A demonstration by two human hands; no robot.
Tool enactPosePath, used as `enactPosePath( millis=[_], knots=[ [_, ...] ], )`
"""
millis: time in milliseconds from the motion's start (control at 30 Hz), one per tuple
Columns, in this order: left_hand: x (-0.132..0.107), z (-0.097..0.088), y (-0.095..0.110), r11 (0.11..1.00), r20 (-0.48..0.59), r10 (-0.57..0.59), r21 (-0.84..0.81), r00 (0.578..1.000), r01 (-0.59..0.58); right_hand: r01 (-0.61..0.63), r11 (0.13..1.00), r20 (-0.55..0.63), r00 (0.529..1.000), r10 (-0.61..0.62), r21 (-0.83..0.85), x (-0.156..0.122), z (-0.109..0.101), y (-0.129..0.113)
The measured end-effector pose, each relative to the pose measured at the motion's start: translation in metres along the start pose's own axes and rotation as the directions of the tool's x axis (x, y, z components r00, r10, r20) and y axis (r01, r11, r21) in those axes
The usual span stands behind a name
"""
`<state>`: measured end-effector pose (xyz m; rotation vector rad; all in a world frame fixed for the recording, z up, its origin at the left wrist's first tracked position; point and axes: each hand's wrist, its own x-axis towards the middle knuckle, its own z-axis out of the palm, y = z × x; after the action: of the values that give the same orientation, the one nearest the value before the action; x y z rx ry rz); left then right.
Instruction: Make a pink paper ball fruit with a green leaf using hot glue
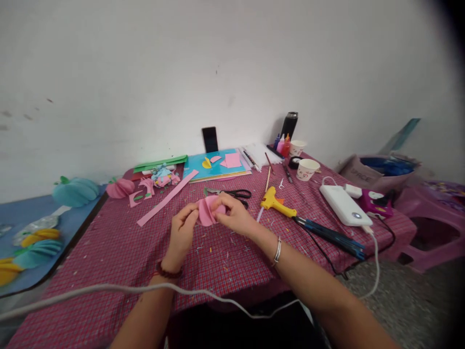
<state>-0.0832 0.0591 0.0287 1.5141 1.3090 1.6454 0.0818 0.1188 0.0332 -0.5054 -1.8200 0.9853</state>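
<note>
A pink folded paper shape (206,211) with fanned layers is held up between my two hands over the middle of the table. My left hand (183,232) pinches its left edge between thumb and fingers. On the opposite side, the fingers of my right hand (236,214) close around its right edge. Just behind the hands lie dark-handled scissors (241,193), partly covered by my right hand. To the right of them a yellow glue gun (278,203) rests on the checked tablecloth (225,271), which is strewn with small paper scraps.
A long pink paper strip (169,196) lies left of my hands. Blue sheets (196,165) and a phone (209,139) are at the back. Paper cups (308,169) and a white power bank (345,204) stand right. A white cable (203,292) crosses my forearms.
</note>
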Motion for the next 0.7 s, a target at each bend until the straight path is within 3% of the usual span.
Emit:
enactPosePath(
  millis=[267,433,600,700],
  knots=[
    [0.001,0.002,0.005,0.998,0.038,0.009,0.058,0.999,-0.012,0.003,0.999,0.026,1.0,-0.002,-0.053,-0.001,0.0,-0.004],
    [0.0,0.003,0.003,0.999,0.024,-0.003,0.039,1.0,0.002,-0.093,0.996,-0.023,0.995,0.093,0.008,0.002,-0.001,0.003],
    [-0.001,0.005,0.0,1.0,-0.072,-0.006,0.025,0.997,0.008,-0.192,0.976,-0.023,0.98,0.196,0.104,0.003,0.0,0.017],
    [-0.001,0.007,-0.001,1.0,-0.038,0.008,-0.013,0.999,-0.009,-0.232,0.96,-0.012,0.971,0.237,0.157,0.004,0.002,0.023]
  ],
)
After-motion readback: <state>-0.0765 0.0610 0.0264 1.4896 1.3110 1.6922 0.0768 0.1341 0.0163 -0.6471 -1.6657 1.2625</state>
